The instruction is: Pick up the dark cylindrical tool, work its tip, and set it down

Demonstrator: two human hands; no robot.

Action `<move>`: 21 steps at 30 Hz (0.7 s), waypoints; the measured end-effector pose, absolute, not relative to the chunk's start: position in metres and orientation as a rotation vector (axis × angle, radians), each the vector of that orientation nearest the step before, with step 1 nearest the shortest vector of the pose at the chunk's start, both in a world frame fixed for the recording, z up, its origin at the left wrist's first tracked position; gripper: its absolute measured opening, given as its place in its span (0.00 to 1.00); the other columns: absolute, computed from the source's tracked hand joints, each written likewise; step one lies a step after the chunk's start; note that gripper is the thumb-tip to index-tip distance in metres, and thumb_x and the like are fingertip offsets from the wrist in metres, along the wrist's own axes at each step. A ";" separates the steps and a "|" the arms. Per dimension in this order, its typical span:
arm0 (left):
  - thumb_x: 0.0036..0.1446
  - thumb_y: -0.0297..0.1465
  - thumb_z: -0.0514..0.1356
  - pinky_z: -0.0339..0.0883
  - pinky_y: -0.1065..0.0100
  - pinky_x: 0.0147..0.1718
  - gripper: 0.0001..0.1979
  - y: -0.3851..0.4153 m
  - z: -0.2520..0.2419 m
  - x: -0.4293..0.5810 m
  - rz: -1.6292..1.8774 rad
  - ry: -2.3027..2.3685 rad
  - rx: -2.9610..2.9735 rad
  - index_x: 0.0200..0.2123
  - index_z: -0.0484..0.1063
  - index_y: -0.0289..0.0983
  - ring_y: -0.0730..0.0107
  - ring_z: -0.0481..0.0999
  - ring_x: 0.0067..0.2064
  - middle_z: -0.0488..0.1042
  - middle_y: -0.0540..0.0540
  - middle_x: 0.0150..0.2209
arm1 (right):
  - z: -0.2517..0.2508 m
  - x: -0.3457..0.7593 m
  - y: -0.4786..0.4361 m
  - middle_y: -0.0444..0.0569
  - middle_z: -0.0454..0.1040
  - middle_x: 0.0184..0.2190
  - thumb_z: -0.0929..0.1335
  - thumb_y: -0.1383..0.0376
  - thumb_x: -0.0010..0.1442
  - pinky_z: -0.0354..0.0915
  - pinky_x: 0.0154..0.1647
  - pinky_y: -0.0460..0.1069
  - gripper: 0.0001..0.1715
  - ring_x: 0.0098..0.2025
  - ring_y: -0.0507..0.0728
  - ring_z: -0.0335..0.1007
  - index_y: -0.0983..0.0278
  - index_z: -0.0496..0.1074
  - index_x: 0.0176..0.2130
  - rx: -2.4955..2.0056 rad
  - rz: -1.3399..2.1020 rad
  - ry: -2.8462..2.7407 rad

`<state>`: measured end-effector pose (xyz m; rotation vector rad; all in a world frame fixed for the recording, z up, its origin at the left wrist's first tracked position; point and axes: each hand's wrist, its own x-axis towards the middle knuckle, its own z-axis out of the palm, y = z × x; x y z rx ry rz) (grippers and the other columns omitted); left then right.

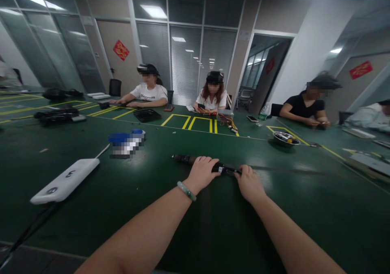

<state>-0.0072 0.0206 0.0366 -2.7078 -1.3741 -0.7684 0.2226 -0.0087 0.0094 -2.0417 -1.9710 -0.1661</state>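
A long, dark stick-shaped tool (184, 159) lies across the green table (170, 225) in front of me. It has a small metal tip at its left end, a ringed collar, a white label and a thin black right end. I cannot make out its exact kind. My left hand (201, 171), with a green bangle on the wrist, is wrapped over its middle from above. At the thin right end, the fingers of my right hand (250, 182) are pinched on the tool. My fingers hide part of its body.
To the left lies a white power strip (68, 180) with a cord, near a blurred blue-and-white item (126, 144). A metal bowl (286, 139) with small parts stands at the right. Coloured wires (228, 123) lie across from me, and several people sit around the table.
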 end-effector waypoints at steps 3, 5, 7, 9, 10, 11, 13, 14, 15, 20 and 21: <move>0.59 0.45 0.59 0.59 0.56 0.51 0.24 0.019 0.040 -0.007 -0.717 -1.393 -2.708 0.56 0.64 0.44 0.57 0.68 0.51 0.70 0.45 0.49 | 0.019 0.240 0.009 0.52 0.70 0.43 0.63 0.57 0.64 0.61 0.46 0.50 0.14 0.45 0.59 0.67 0.62 0.63 0.45 -1.912 0.072 -2.012; 0.59 0.45 0.59 0.60 0.57 0.49 0.24 0.018 0.042 -0.008 -0.666 -1.398 -2.707 0.56 0.65 0.44 0.57 0.68 0.50 0.70 0.45 0.48 | 0.026 0.249 0.017 0.48 0.71 0.40 0.66 0.55 0.62 0.61 0.43 0.49 0.14 0.43 0.58 0.67 0.60 0.63 0.43 -1.834 0.172 -2.050; 0.59 0.46 0.58 0.59 0.57 0.49 0.24 0.017 0.043 -0.009 -0.626 -1.401 -2.703 0.56 0.65 0.44 0.57 0.68 0.49 0.70 0.45 0.48 | 0.031 0.253 0.019 0.47 0.71 0.38 0.67 0.54 0.60 0.60 0.40 0.49 0.15 0.41 0.57 0.67 0.60 0.64 0.41 -1.816 0.205 -2.064; 0.60 0.46 0.58 0.59 0.57 0.49 0.24 0.016 0.043 -0.010 -0.605 -1.418 -2.700 0.56 0.64 0.44 0.57 0.68 0.49 0.70 0.45 0.48 | 0.034 0.253 0.016 0.47 0.72 0.37 0.68 0.53 0.59 0.60 0.38 0.49 0.15 0.40 0.56 0.67 0.60 0.66 0.41 -1.833 0.231 -2.051; 0.60 0.47 0.57 0.59 0.57 0.49 0.24 0.016 0.043 -0.011 -0.601 -1.433 -2.698 0.56 0.64 0.44 0.57 0.68 0.49 0.70 0.45 0.48 | 0.035 0.252 0.014 0.47 0.72 0.37 0.67 0.53 0.59 0.60 0.38 0.49 0.15 0.40 0.56 0.67 0.60 0.67 0.41 -1.841 0.255 -2.051; 0.60 0.47 0.57 0.59 0.57 0.49 0.24 0.017 0.043 -0.012 -0.601 -1.454 -2.695 0.56 0.64 0.44 0.57 0.67 0.50 0.70 0.44 0.48 | 0.035 0.251 0.012 0.47 0.72 0.38 0.67 0.53 0.59 0.60 0.38 0.49 0.16 0.40 0.56 0.67 0.60 0.68 0.42 -1.845 0.283 -2.059; 0.61 0.47 0.56 0.58 0.57 0.50 0.24 0.017 0.041 -0.013 -0.602 -1.495 -2.685 0.57 0.63 0.44 0.57 0.67 0.51 0.70 0.44 0.49 | 0.038 0.249 0.007 0.48 0.71 0.41 0.68 0.53 0.59 0.60 0.40 0.48 0.17 0.42 0.56 0.67 0.60 0.69 0.44 -1.848 0.325 -2.088; 0.61 0.47 0.55 0.58 0.57 0.51 0.25 0.018 0.040 -0.013 -0.605 -1.510 -2.679 0.58 0.63 0.44 0.57 0.67 0.52 0.70 0.44 0.50 | 0.040 0.249 0.005 0.48 0.70 0.42 0.68 0.53 0.59 0.61 0.40 0.48 0.18 0.43 0.56 0.67 0.60 0.69 0.45 -1.846 0.339 -2.107; 0.62 0.47 0.55 0.58 0.57 0.51 0.25 0.019 0.040 -0.013 -0.611 -1.517 -2.674 0.59 0.62 0.44 0.57 0.67 0.52 0.69 0.44 0.51 | 0.042 0.248 0.002 0.48 0.70 0.44 0.68 0.53 0.58 0.61 0.41 0.48 0.19 0.44 0.55 0.67 0.60 0.69 0.45 -1.845 0.338 -2.122; 0.60 0.52 0.54 0.55 0.54 0.56 0.32 0.022 0.038 -0.012 -0.699 -1.414 -2.666 0.63 0.58 0.44 0.56 0.64 0.57 0.67 0.43 0.56 | 0.056 0.248 -0.010 0.50 0.68 0.44 0.70 0.50 0.55 0.62 0.42 0.51 0.22 0.44 0.58 0.67 0.62 0.70 0.43 -1.996 0.173 -2.148; 0.59 0.52 0.55 0.52 0.53 0.58 0.33 0.022 0.038 -0.011 -0.706 -1.367 -2.679 0.63 0.57 0.44 0.56 0.63 0.58 0.66 0.43 0.57 | 0.058 0.247 -0.012 0.51 0.69 0.43 0.71 0.49 0.54 0.62 0.41 0.51 0.22 0.43 0.59 0.68 0.62 0.71 0.41 -2.054 0.147 -2.165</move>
